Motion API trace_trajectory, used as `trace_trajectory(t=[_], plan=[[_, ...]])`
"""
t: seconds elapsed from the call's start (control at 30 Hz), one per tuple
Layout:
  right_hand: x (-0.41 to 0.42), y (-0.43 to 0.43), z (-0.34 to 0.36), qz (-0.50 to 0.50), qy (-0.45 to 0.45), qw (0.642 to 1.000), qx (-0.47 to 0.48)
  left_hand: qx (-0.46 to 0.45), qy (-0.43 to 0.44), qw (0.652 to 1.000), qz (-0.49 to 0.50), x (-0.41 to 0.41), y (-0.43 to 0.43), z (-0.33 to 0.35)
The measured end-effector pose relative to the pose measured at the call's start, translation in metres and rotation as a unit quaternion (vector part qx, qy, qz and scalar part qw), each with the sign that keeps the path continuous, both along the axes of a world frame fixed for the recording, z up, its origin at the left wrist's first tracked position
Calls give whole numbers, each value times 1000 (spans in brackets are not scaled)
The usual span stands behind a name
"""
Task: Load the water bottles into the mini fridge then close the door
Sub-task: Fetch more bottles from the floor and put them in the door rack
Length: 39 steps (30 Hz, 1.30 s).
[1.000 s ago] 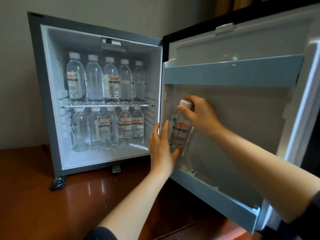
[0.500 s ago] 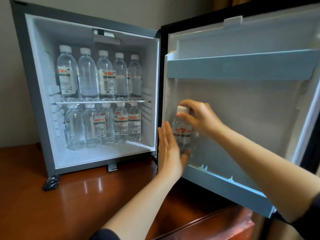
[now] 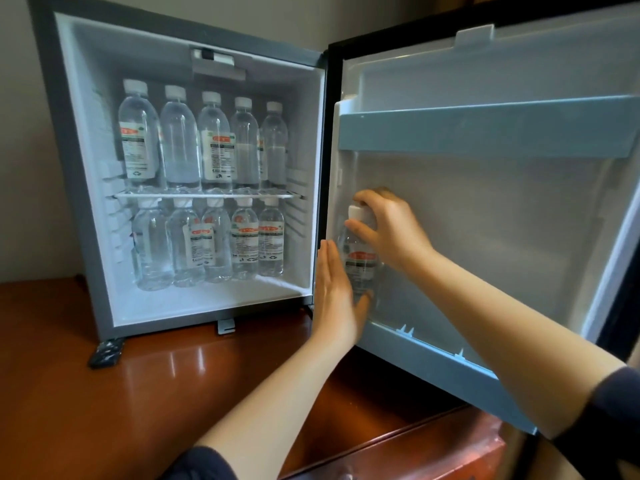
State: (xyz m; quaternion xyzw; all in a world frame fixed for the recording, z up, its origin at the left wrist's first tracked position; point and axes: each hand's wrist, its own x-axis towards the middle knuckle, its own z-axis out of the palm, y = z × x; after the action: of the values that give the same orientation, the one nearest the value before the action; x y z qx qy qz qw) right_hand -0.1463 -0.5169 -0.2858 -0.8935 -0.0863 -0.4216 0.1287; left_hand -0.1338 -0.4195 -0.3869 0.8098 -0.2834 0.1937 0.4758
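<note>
**Last bottle going into the door**

The mini fridge (image 3: 69, 168) is standing full on the worktop (image 3: 138, 393). Its door (image 3: 485, 220) is hanging open. The water bottle (image 3: 360, 265) is settling upright into the door's lower shelf (image 3: 433, 362). The right hand (image 3: 391, 230) is gripping its neck and the left hand (image 3: 334, 299), flat-fingered, is steadying its side. Next, probably, comes releasing it and swinging the door shut.

- The mini fridge (image 3: 69, 168), grey-framed with a lit white interior, is standing open on the left.
- Its door (image 3: 485, 237) is hanging wide open to the right, showing an upper rack (image 3: 485, 133) and a lower rack (image 3: 433, 362), both blue-fronted.
- Five clear, white-capped upper bottles (image 3: 214, 143) are standing upright in a row on the wire shelf (image 3: 207, 195).
- Five lower bottles (image 3: 211, 244) are standing on the fridge floor beneath.
- One door bottle (image 3: 360, 265) is standing upright at the lower rack's left end. The right hand (image 3: 391, 230) is gripping its cap and the left hand (image 3: 336, 296) is lying flat against its left side.
</note>
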Motion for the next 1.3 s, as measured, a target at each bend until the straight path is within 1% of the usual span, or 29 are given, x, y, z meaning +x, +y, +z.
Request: trace_trajectory(t=[0.1, 0.2, 0.27, 0.33, 0.4, 0.5, 0.63, 0.7, 0.8, 0.9, 0.97, 1.1, 1.17, 1.3], plan=[[-5, 9, -3, -1, -52, 997, -55, 11, 29, 999, -11, -4, 15, 9], [-13, 25, -6, -6, -92, 991, -95, 9, 25, 999, 25, -6, 49, 24], [-16, 42, -8, 8, -100, 988, -120, 42, 25, 998, 47, -5, 82, 31], [-16, 61, -12, 34, -101, 984, -142, 86, 37, 994, 50, -3, 120, 34], [-15, 85, -20, 55, -72, 986, -137, 117, 56, 990, 52, -7, 161, 34], [-12, 127, -34, 87, -1, 989, -117, 161, 85, 980, 78, -21, 223, 31], [-8, 194, -54, 157, 117, 974, -113, 212, 116, 962, 130, -53, 301, 22], [-9, 233, -66, 205, 178, 956, -113, 229, 152, 948, 162, -74, 339, 14], [-15, 297, -89, 283, 234, 917, -155, 229, 205, 926, 219, -110, 397, -2], [-31, 361, -113, 353, 259, 877, -198, 221, 250, 899, 283, -148, 454, -21], [-45, 402, -129, 394, 269, 850, -224, 218, 283, 881, 309, -175, 489, -34], [-81, 477, -160, 477, 293, 782, -274, 224, 335, 838, 368, -226, 550, -69], [-100, 509, -179, 510, 304, 750, -292, 209, 355, 818, 401, -253, 578, -95], [-137, 569, -222, 553, 339, 690, -322, 145, 410, 776, 457, -310, 618, -152]])
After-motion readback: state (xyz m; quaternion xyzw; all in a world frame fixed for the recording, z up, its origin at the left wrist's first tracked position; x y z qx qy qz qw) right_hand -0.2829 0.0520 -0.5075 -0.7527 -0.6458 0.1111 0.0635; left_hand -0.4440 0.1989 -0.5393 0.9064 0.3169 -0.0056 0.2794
